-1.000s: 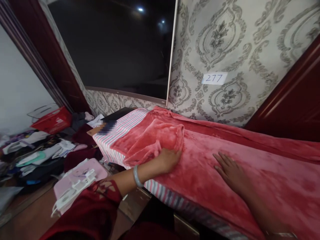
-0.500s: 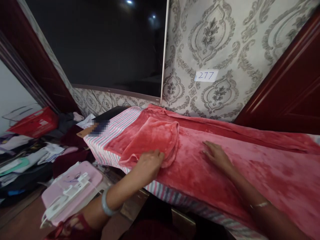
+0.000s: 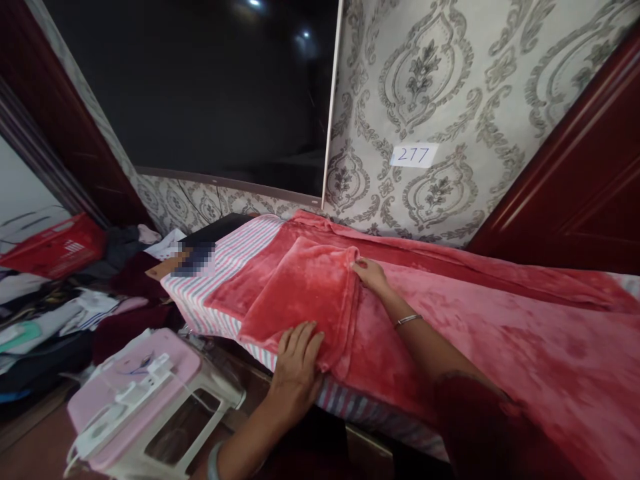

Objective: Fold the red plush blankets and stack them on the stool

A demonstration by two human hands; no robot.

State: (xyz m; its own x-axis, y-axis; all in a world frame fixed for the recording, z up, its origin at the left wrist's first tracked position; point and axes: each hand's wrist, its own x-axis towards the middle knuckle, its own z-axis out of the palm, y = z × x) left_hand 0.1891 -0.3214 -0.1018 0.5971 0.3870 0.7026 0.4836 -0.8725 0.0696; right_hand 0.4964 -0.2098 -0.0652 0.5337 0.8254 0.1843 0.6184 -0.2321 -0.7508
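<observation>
A red plush blanket (image 3: 450, 320) lies spread over a striped sheet (image 3: 235, 257) on a long surface along the wall. Its left end is folded back into a flap (image 3: 305, 293). My left hand (image 3: 296, 363) grips the near edge of that flap, fingers over the top and thumb hidden below. At the flap's far corner my right hand (image 3: 369, 273) pinches the fabric. A bracelet sits on my right wrist.
A large dark screen (image 3: 210, 93) hangs on the patterned wall, with a paper label reading 277 (image 3: 413, 155) beside it. A pink stool (image 3: 145, 393) with a white power strip stands at the lower left. Clothes and a red basket (image 3: 53, 243) clutter the floor left. A dark red door (image 3: 575, 173) stands right.
My right hand slid left across the blanket to the flap's far corner. My left hand moved down to the flap's near edge, and the flap now lies flatter.
</observation>
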